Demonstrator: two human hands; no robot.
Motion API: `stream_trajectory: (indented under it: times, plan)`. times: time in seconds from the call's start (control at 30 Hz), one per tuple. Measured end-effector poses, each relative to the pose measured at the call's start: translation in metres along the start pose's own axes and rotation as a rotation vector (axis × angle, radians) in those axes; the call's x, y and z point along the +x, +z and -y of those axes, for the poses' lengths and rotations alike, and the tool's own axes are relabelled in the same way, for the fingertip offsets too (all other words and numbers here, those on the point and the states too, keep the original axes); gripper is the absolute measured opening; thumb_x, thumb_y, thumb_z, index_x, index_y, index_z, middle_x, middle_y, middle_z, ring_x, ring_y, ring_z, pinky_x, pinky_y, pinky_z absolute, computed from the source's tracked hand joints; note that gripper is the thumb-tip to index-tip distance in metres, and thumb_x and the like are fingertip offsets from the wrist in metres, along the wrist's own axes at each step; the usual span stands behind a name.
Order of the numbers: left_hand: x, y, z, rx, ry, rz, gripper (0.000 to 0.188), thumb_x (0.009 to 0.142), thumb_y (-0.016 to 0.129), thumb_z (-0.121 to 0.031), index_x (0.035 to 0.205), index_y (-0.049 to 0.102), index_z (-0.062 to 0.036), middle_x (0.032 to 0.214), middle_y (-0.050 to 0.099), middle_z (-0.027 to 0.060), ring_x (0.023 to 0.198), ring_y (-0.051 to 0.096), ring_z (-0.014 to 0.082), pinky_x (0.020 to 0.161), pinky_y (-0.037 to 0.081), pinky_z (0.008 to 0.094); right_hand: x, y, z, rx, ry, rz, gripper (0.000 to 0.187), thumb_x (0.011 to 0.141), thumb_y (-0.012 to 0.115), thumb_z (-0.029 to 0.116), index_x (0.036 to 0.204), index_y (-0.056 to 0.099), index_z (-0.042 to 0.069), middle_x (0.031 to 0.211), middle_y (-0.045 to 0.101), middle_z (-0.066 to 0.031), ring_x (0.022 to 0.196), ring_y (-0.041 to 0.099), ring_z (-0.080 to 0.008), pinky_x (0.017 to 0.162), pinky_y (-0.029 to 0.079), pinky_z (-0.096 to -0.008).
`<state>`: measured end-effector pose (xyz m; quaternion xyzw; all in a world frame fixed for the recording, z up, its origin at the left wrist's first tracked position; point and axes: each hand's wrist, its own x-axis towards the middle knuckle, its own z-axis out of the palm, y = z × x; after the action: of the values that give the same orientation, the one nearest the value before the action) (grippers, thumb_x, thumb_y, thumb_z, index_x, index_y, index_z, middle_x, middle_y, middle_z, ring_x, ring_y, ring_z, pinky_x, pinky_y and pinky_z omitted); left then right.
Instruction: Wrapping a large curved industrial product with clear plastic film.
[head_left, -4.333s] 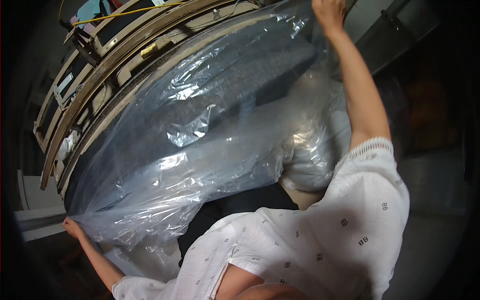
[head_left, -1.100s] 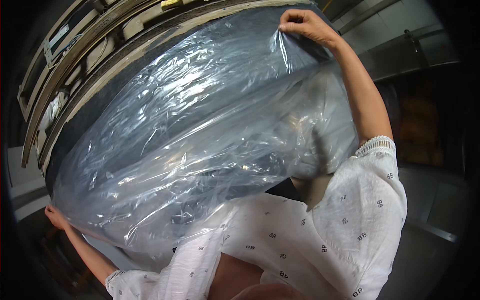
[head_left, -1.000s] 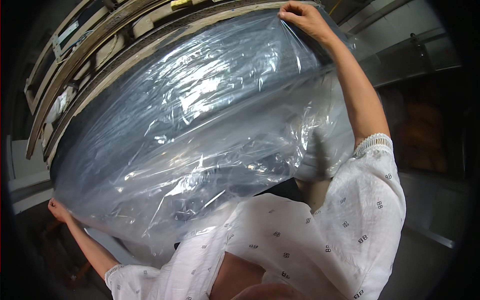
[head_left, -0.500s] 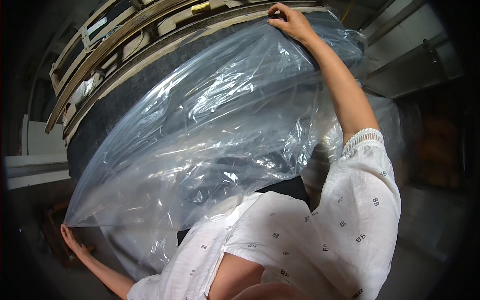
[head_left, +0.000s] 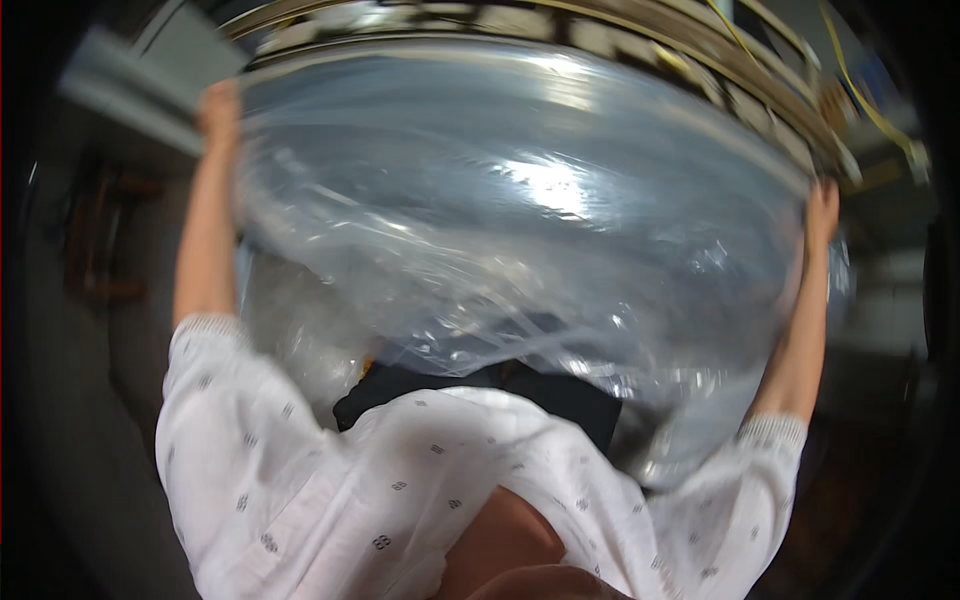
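Observation:
A wide sheet of clear plastic film stretches in front of me, its far edge drawn out between my hands. At the far left, my left hand is closed on one end of that edge, blurred by motion. My right hand closes on the other end at the far right, and its fingers are partly smeared too. The film covers a dark, flat work surface that shows through it. Its near part hangs in loose, shiny folds down to my lap.
Behind the work surface runs a long wooden slatted frame. A yellow cord hangs at the back right. A brown stool-like frame stands on the floor at left, below a pale panel. More crumpled film lies near my left side.
My left hand has swung from low at the near left up to the far left. My right hand has moved right and nearer. The film now spans across in front of me; my view has turned.

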<state>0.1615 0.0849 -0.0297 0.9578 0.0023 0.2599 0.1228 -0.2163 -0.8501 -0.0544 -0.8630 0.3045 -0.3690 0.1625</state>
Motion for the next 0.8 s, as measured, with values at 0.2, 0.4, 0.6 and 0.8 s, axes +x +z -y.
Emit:
stream_trajectory:
  times: [0.2, 0.4, 0.6, 0.8]
  plan:
    - [-0.013, 0.058, -0.087, -0.983, -0.041, -0.1, 0.026, 0.082, 0.06, -0.023, 0.094, 0.061, -0.0003, 0.08, 0.063, 0.0042, 0.075, 0.058, 0.0107, 0.071, 0.044, 0.0232, -0.007, 0.005, -0.052, 0.371, -0.026, -0.004, 0.028, 0.085, 0.061, 0.023, 0.098, 0.057, -0.001, 0.089, 0.057, -0.0035, 0.082, 0.051, -0.0114, 0.078, 0.041, -0.0233]
    - [0.004, 0.069, -0.097, -0.916, -0.11, -0.103, 0.024, 0.079, 0.063, -0.024, 0.088, 0.063, -0.0021, 0.077, 0.063, 0.0026, 0.073, 0.057, 0.0094, 0.067, 0.044, 0.0231, 0.01, 0.024, -0.049, 0.367, 0.056, 0.026, 0.028, 0.084, 0.062, 0.024, 0.095, 0.057, -0.001, 0.088, 0.056, -0.0034, 0.079, 0.049, -0.0116, 0.075, 0.039, -0.0233]
    - [0.013, 0.074, -0.09, -0.779, -0.111, -0.105, 0.027, 0.072, 0.069, -0.026, 0.086, 0.062, -0.0036, 0.074, 0.062, 0.0032, 0.072, 0.057, 0.0107, 0.066, 0.045, 0.0263, 0.025, 0.022, -0.044, 0.259, 0.053, 0.054, 0.036, 0.082, 0.063, 0.029, 0.095, 0.055, -0.004, 0.089, 0.055, -0.0075, 0.08, 0.047, -0.0159, 0.075, 0.039, -0.0264]
    - [0.018, 0.079, -0.086, -0.637, -0.245, -0.233, 0.025, 0.077, 0.064, -0.022, 0.086, 0.055, -0.0008, 0.076, 0.057, 0.0052, 0.069, 0.055, 0.0113, 0.065, 0.046, 0.0246, 0.024, 0.02, -0.038, -0.184, 0.091, -0.138, 0.047, 0.077, 0.063, 0.034, 0.097, 0.052, -0.007, 0.096, 0.05, -0.0177, 0.089, 0.047, -0.0284, 0.081, 0.038, -0.0367]
